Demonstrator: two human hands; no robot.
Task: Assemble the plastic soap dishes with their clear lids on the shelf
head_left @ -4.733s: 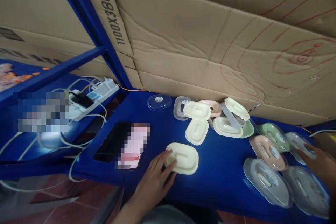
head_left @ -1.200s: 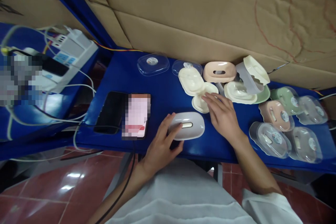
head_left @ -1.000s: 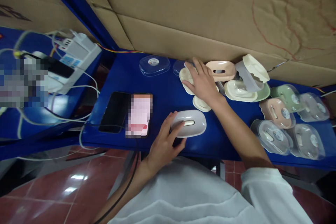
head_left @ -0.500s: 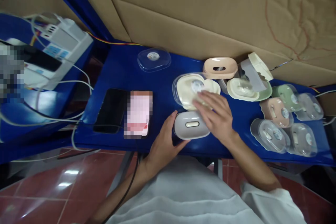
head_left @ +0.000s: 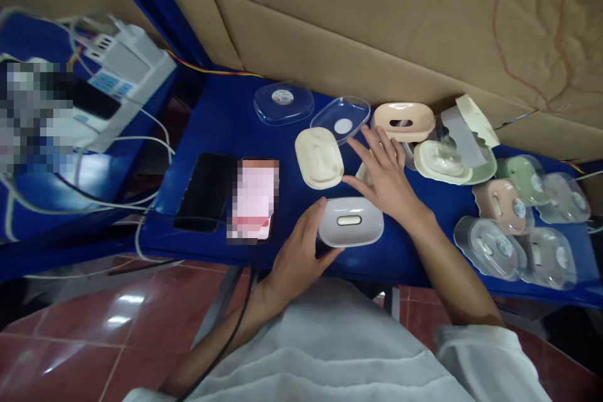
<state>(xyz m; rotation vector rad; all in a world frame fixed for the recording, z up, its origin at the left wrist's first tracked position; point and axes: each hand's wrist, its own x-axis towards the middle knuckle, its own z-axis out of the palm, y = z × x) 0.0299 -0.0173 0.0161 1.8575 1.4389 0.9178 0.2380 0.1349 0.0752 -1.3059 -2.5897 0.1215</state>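
Note:
My left hand [head_left: 301, 251] grips the left end of a pale grey oval dish [head_left: 351, 234] with a slot in its middle, near the table's front edge. Fingers spread, my right hand [head_left: 386, 169] hovers over or rests on a cream piece [head_left: 363, 174] that it partly covers; contact is unclear. A cream oval tray [head_left: 320, 158] lies to the left of that hand. Behind it is a clear lid [head_left: 341, 119] with a round white sticker, and another clear lid [head_left: 283, 104] lies further left.
A peach dish [head_left: 404, 120] and cream and green parts [head_left: 443, 161] stand at the back right. Several lidded dishes [head_left: 504, 207] sit at the right. Two phones [head_left: 202, 191] lie at the left, near cables and a power strip [head_left: 136, 78].
The clear lid has moved off the cream pieces towards the back. My right hand has shifted up slightly and spread its fingers. My left hand still holds the grey dish.

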